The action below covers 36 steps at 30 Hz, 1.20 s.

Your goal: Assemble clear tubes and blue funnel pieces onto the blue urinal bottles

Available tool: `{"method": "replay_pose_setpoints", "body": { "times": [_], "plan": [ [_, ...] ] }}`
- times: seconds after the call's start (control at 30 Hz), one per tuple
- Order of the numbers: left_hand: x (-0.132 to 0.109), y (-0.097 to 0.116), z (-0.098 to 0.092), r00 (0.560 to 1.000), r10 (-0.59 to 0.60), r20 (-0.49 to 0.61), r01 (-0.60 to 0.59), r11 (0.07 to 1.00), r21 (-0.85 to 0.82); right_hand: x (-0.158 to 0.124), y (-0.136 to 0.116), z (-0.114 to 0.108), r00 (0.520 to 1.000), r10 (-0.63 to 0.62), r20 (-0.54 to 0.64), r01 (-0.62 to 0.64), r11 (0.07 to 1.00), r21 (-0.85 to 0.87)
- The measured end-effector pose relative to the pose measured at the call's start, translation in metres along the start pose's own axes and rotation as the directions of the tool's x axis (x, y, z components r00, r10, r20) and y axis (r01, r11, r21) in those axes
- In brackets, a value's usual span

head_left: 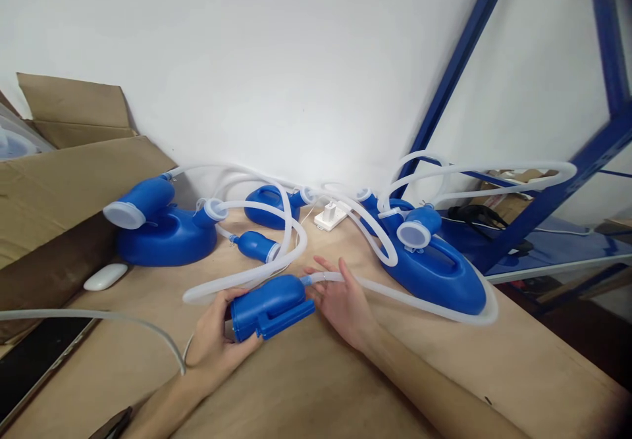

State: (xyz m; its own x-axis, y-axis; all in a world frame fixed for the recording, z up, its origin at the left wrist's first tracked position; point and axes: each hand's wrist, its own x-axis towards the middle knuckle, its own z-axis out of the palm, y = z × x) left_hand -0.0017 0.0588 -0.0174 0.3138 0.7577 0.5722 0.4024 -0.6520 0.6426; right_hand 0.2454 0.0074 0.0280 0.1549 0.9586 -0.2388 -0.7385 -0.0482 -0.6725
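My left hand (214, 337) is wrapped round the wide end of a small blue plastic funnel piece (270, 306) with a handle, lying on the wooden table (316, 373). My right hand (340, 297) pinches the translucent hose (409, 297) where it joins the narrow end of that piece. The hose runs right along the table round a large blue jug (439, 268).
A second blue jug (162, 228) with a white cap sits at the back left, a third (269, 203) at the back centre, with several looping hoses. A white mouse (105, 276), a white charger (330, 216), cardboard boxes (64, 176) on the left, a blue metal rack (543, 202) on the right.
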Motion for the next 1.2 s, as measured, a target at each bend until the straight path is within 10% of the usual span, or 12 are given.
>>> {"method": "replay_pose_setpoints", "body": {
  "times": [0.23, 0.4, 0.47, 0.53, 0.6, 0.67, 0.73, 0.83, 0.93, 1.03, 1.07, 1.2],
  "plan": [
    [-0.005, 0.012, -0.007, 0.925, 0.373, 0.067, -0.378, 0.919, 0.11, -0.014, -0.017, 0.029, 0.971, 0.065, -0.232, 0.052, 0.884, 0.465],
    [-0.008, 0.051, -0.009, 0.961, -0.114, 0.252, 0.134, 0.989, -0.066, -0.024, -0.034, 0.039, 0.936, 0.06, -0.347, 0.118, 0.875, 0.469],
    [-0.008, 0.069, -0.006, 0.817, -0.452, 0.358, 0.543, 0.813, -0.211, -0.028, -0.039, 0.039, 0.941, 0.051, -0.334, 0.115, 0.882, 0.458],
    [-0.006, 0.084, -0.003, 0.521, -0.66, 0.541, 0.851, 0.452, -0.269, -0.032, -0.042, 0.038, 0.936, 0.049, -0.348, 0.116, 0.892, 0.437],
    [-0.003, 0.095, -0.001, 0.232, -0.672, 0.703, 0.972, 0.131, -0.196, -0.036, -0.044, 0.036, 0.93, 0.049, -0.363, 0.118, 0.897, 0.425],
    [-0.001, 0.103, -0.001, 0.101, -0.621, 0.777, 0.993, 0.012, -0.12, -0.04, -0.045, 0.033, 0.933, 0.045, -0.358, 0.118, 0.9, 0.42],
    [-0.001, 0.106, -0.003, 0.184, -0.618, 0.765, 0.982, 0.086, -0.166, -0.043, -0.045, 0.028, 0.936, 0.026, -0.352, 0.127, 0.906, 0.404],
    [-0.007, 0.102, -0.007, 0.576, -0.582, 0.574, 0.803, 0.534, -0.265, -0.044, -0.045, 0.013, 0.948, -0.024, -0.316, 0.138, 0.93, 0.342],
    [-0.018, 0.085, -0.016, 0.948, -0.048, 0.314, 0.083, 0.991, -0.101, -0.043, -0.053, -0.012, 0.964, -0.113, -0.239, 0.172, 0.954, 0.243],
    [-0.028, 0.065, -0.025, 0.834, 0.502, 0.23, -0.541, 0.824, 0.168, -0.045, -0.068, -0.036, 0.931, -0.243, -0.272, 0.303, 0.931, 0.205],
    [-0.029, 0.06, -0.027, 0.796, 0.556, 0.238, -0.603, 0.764, 0.231, -0.047, -0.071, -0.041, 0.92, -0.282, -0.273, 0.343, 0.916, 0.208],
    [-0.021, 0.051, -0.02, 0.903, 0.357, 0.237, -0.415, 0.868, 0.274, -0.063, -0.068, -0.042, 0.939, -0.225, -0.261, 0.268, 0.953, 0.144]
  ]
}}
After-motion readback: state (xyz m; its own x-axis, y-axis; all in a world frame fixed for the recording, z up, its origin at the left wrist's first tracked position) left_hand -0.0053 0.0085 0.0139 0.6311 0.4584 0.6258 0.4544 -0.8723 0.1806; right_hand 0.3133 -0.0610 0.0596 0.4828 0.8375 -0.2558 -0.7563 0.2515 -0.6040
